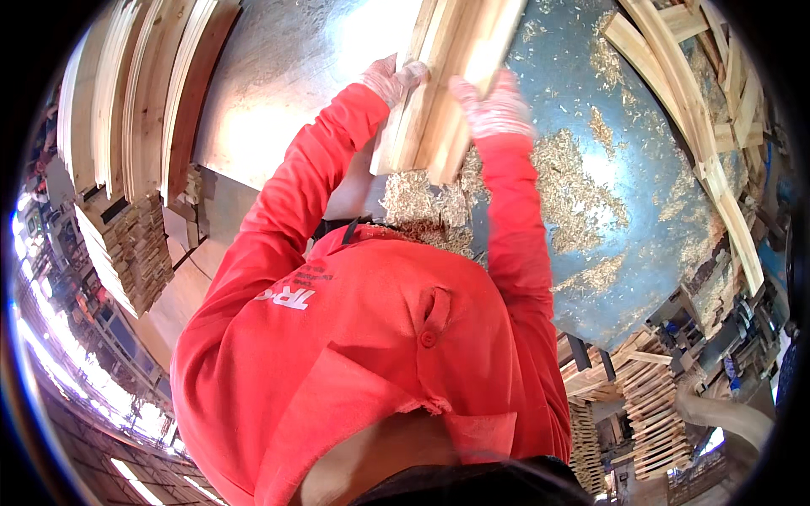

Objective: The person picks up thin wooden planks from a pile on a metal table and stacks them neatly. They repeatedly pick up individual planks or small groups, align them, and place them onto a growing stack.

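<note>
Head view. Locate the wooden boards [443, 126] at the upper middle, over the metal counter [557, 93] and between the two hands. At least two lengths lie side by side, long edges close together

Axis: the boards run away from the person, leaning slightly to the right toward the far end. The near ends project past both hands toward the red shirt [354, 363]; the far ends pass out of the upper edge and cannot be checked

Left hand [395, 80]: positioned at the left long edge, in a pale glove. Its grip is curled, fingers touching the edge; the underside is hidden, so whether it pinches a board cannot be told

Right hand [496, 108]: positioned across the right side of the boards, also gloved. Its grip is spread, with the thumb over the upper face and the fingers near the right edge. This hand is blurred; firm closure cannot be confirmed

Governing relation (judgement): the boards lie to the right of the left grip and to the left of the right grip, so control depends on opposed contact across the width, with the long axis running between the hands. The right hand appears slightly nearer the near ends

Surroundings: wood shavings [582, 198] lie on the counter to the right of the boards. Stacked boards [143, 101] stand well to the left; loose wooden lengths [688, 97] lie along the right side
</note>
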`<act>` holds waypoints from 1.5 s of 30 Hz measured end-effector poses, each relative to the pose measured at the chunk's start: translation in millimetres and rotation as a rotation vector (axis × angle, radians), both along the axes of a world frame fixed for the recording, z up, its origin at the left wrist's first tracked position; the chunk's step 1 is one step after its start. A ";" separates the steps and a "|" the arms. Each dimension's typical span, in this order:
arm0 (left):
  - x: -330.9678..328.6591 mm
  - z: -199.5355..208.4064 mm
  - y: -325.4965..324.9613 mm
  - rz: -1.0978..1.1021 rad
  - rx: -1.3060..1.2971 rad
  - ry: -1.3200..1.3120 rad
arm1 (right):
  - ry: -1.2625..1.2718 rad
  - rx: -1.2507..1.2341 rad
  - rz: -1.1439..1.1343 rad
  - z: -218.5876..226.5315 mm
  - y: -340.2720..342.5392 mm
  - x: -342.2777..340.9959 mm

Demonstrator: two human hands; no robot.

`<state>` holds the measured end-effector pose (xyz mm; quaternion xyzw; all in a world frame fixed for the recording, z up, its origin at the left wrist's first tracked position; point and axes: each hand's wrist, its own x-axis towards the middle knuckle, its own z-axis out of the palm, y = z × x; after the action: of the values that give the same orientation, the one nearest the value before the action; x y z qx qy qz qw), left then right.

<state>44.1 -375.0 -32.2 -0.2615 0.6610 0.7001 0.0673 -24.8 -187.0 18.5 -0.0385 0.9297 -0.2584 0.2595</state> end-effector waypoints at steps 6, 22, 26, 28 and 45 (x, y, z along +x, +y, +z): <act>6.3 -21.4 -1.9 -0.185 -0.528 -0.118 | -0.201 -0.957 -0.382 -42.4 0.7 7.3; 11.8 22.2 14.3 -0.017 -0.509 -0.243 | 0.599 0.668 0.225 48.5 88.8 -177.6; 16.6 16.2 16.4 0.087 -0.351 -0.167 | 0.275 0.824 0.222 26.4 146.2 -271.3; 21.0 22.4 6.7 0.068 -0.443 -0.184 | 0.180 0.768 0.249 24.4 152.2 -275.9; 102.9 49.2 -122.2 0.119 -0.299 -0.096 | -1.012 -1.297 -0.360 10.5 45.3 -37.8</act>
<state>147.0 -497.2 17.0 -0.3405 0.7371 0.5834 0.0177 -62.6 -141.7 28.9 0.0891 0.3606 -0.7648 0.5263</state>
